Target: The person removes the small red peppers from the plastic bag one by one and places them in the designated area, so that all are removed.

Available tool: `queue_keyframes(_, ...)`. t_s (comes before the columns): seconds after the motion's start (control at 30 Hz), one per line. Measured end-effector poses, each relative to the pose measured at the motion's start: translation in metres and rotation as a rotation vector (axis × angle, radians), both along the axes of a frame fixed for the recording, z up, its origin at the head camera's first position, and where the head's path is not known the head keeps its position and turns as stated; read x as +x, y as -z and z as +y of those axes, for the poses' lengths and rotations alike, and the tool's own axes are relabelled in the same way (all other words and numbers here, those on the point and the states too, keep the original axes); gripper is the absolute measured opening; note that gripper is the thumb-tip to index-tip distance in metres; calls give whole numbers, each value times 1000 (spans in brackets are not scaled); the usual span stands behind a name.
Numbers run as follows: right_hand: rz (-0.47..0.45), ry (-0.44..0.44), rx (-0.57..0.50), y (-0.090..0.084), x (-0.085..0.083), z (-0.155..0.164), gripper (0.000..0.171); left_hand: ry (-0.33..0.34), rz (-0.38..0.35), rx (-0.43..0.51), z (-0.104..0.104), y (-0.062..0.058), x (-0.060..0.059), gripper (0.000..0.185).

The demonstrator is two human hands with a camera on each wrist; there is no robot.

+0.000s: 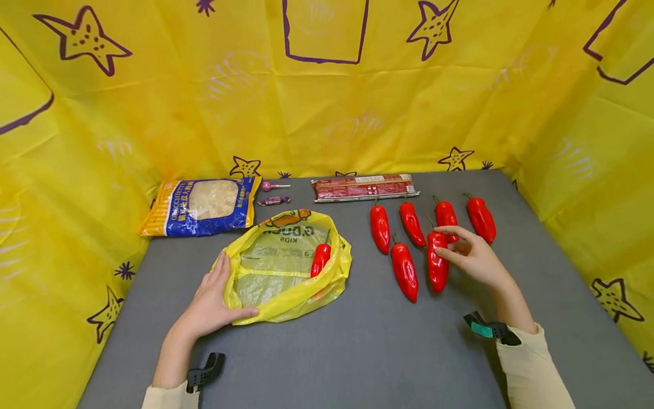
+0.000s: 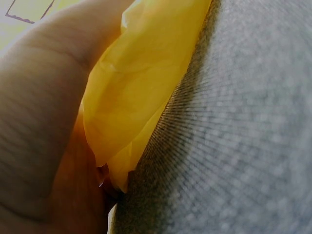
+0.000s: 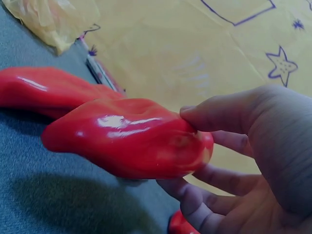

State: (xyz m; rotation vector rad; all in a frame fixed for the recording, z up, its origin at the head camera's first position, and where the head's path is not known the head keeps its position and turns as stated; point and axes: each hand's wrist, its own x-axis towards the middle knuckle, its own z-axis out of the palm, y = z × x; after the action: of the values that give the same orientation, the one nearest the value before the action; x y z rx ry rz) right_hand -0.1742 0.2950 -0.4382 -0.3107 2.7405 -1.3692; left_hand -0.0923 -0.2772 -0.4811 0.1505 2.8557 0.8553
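A yellow plastic bag (image 1: 301, 298) lies on the table with its mouth spread wide and one red pepper (image 1: 320, 260) inside. My left hand (image 1: 208, 301) holds the bag's left side, thumb along the front rim; its fingertips are partly hidden by the plastic. Yellow film (image 2: 141, 83) hangs beside that thumb in the left wrist view. To the right, my right hand (image 1: 472, 255) pinches a glossy red pepper (image 3: 126, 139) near its stem end between thumb and fingers. The pepper's shadow shows on the table below it. Another red pepper (image 1: 404, 271) lies just left of the held one.
More red peppers lie around, such as one (image 1: 380, 229) nearer the bag and one (image 1: 481, 218) at far right. Behind them is a long red packet (image 1: 364, 188). A blue and yellow pasta bag (image 1: 204, 207), a lollipop (image 1: 273, 186) and a wrapped candy (image 1: 275, 201) sit back left.
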Motion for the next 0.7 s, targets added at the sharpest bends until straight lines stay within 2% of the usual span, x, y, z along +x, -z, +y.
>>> queue_keyframes(0.43,33,-13,0,21,3,5,48,3,25,4,0,-1,1,150)
queue_keyframes(0.7,4,27,81,28,1,6,46,-5,16,7,-1,1,1,151)
